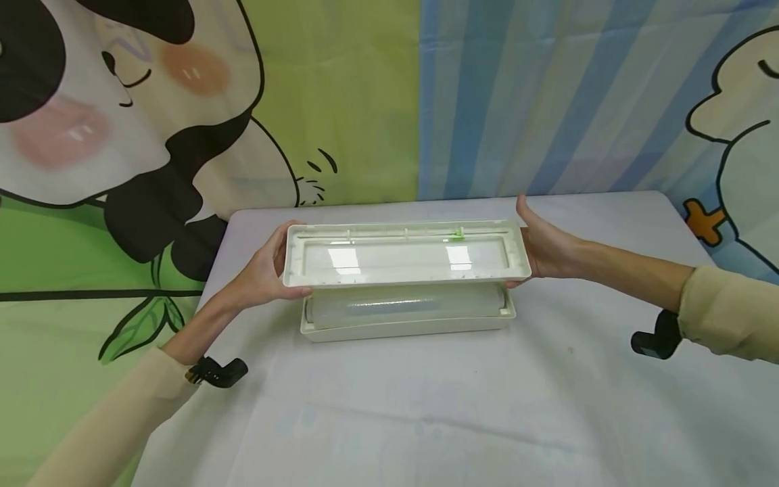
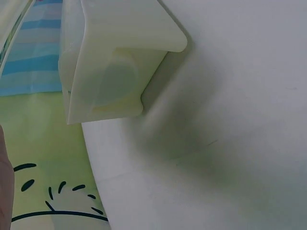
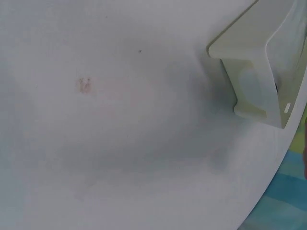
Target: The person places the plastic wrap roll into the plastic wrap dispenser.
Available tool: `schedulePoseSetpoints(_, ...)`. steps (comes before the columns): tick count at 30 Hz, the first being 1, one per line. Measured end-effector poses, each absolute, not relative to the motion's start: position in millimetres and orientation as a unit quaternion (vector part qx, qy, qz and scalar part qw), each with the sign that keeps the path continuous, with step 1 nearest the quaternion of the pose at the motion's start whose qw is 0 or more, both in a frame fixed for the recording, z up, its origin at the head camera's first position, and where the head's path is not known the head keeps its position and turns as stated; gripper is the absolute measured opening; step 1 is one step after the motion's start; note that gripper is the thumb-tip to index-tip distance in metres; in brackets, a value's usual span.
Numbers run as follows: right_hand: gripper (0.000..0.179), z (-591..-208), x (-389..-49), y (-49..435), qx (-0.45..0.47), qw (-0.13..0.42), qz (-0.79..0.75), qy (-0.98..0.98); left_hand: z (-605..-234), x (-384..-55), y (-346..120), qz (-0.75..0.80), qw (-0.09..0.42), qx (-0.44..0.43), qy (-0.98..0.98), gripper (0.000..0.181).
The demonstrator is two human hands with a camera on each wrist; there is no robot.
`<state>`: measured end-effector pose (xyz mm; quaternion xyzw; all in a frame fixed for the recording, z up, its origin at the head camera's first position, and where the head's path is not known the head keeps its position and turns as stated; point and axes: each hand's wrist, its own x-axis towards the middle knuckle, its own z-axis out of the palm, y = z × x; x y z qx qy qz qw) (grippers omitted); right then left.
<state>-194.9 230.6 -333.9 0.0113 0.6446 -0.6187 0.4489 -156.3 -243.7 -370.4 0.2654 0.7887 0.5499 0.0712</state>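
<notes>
A long white lid (image 1: pixel 398 277) with a clear window and a small green slider (image 1: pixel 458 235) is held up, tilted, between both hands. My left hand (image 1: pixel 264 270) grips its left end; my right hand (image 1: pixel 550 242) holds the right end with the thumb pointing up. Just below and nearer to me, the white dispenser box (image 1: pixel 408 331) stands on the table with a roll of cling film (image 1: pixel 395 306) inside. In the left wrist view the box's end (image 2: pixel 110 81) shows, with a strip of the lid (image 2: pixel 7 28) at the edge. The right wrist view shows the box's other end (image 3: pixel 254 81).
A white cloth covers the table (image 1: pixel 426 412). Behind it hangs a printed curtain (image 1: pixel 341 101) with cartoon animals and blue stripes. Dark wrist cameras (image 1: pixel 218 372) sit at both beige sleeves.
</notes>
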Motion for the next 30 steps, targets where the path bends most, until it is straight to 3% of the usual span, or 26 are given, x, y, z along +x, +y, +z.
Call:
schedulePoseSetpoints(3,0.101,-337.6,-193.1,225.0,0.037,0.430,-0.601,0.672,-368.1,-156.7,-242.3,0.549,0.074,0.277,0.786,0.107)
schedulePoseSetpoints(9,0.069,-341.8,-192.2,219.1,0.048,0.367,-0.572,0.732,-366.6,-157.7,-239.0,0.554,0.086,0.276,0.781,0.106)
schedulePoseSetpoints(20,0.053,-346.1,-196.9,224.5,0.064,0.333,-0.589,0.734,-360.8,-164.7,-227.9,0.511,0.139,0.268,0.805,0.102)
schedulePoseSetpoints(25,0.055,-345.7,-200.7,226.7,0.066,0.322,-0.589,0.738,-357.4,-164.5,-228.6,0.506,0.197,0.249,0.802,0.105)
schedulePoseSetpoints(30,0.058,-345.7,-203.4,225.6,0.063,0.309,-0.591,0.743,-350.2,-164.1,-233.0,0.527,0.297,0.173,0.777,0.072)
